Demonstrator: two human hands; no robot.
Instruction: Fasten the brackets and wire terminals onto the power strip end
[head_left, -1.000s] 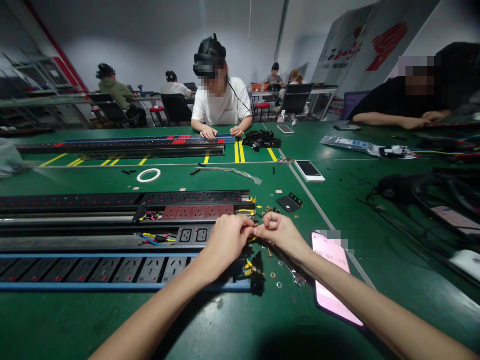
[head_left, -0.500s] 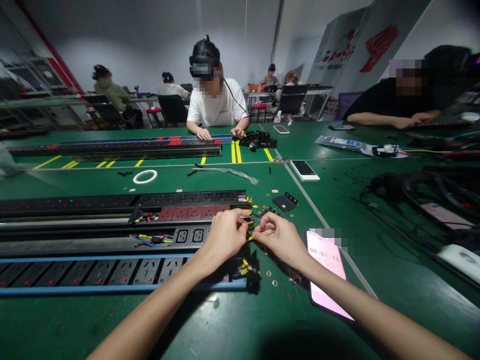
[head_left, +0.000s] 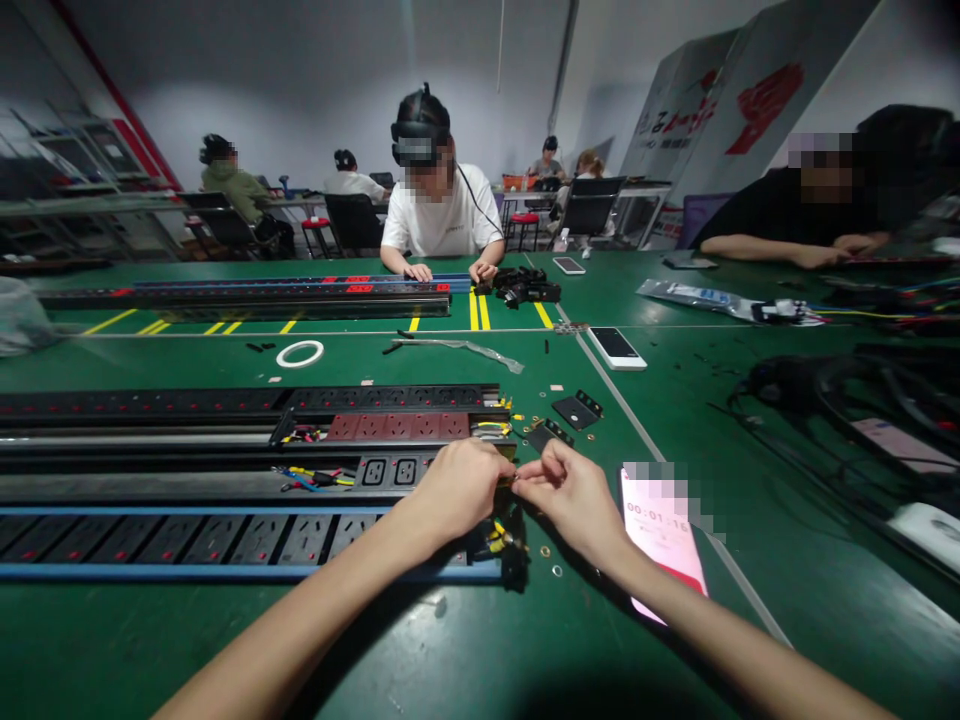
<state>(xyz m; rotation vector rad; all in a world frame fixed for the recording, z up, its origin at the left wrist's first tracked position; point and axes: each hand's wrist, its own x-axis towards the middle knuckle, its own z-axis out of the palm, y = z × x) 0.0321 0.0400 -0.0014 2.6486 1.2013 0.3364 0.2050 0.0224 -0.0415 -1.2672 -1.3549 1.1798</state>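
The fingertips of the left hand (head_left: 465,485) and the right hand (head_left: 566,490) are held almost together. Both thumbs are bent in toward the first fingers, but it cannot be told if either pinch is closed on something, as the tips are too small and partly hidden. Four long socket strips (head_left: 210,540) can be counted right by the grip, laid side by side on the green table (head_left: 360,645). Their long way is run from left to right, so they are stretched out to the left of the fingertips, with their right ends close by. The left hand is nearer to them and is held over the ends; the right hand is held just past them.

Below the left hand, yellow-tipped wires (head_left: 499,540) are bunched at the end of the nearest strip; they cannot be counted. Farther along, five brown sockets (head_left: 397,427) are seen in one strip, and two grey sockets (head_left: 375,471) in the next. Two small rings (head_left: 545,552) are seen below the right hand, and two black plates (head_left: 576,412) above it. One lit phone (head_left: 660,530) is partly covered by the right arm. One white hoop (head_left: 300,354) is seen beyond the strips.
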